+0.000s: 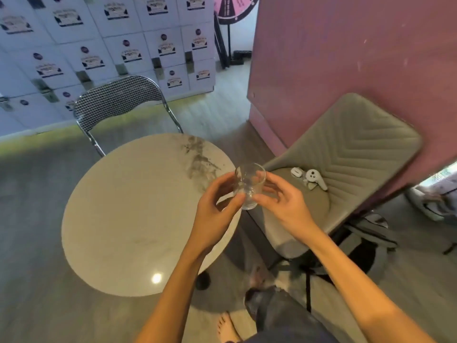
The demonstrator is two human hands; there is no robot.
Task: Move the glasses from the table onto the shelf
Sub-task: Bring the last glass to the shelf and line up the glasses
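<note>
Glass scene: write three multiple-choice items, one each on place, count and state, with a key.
1. Where is the glass?
A. held by both hands at the table's right edge
B. on the grey chair
C. on the floor

2. How many glasses show?
A. three
B. one
C. none

3. What is in the glass?
A. dark liquid
B. ice
C. nothing

Key: 1 A, the left hand and right hand flank it by the rim of the table. 2 B, only one is in view. 3 C, it looks clear and empty.
</note>
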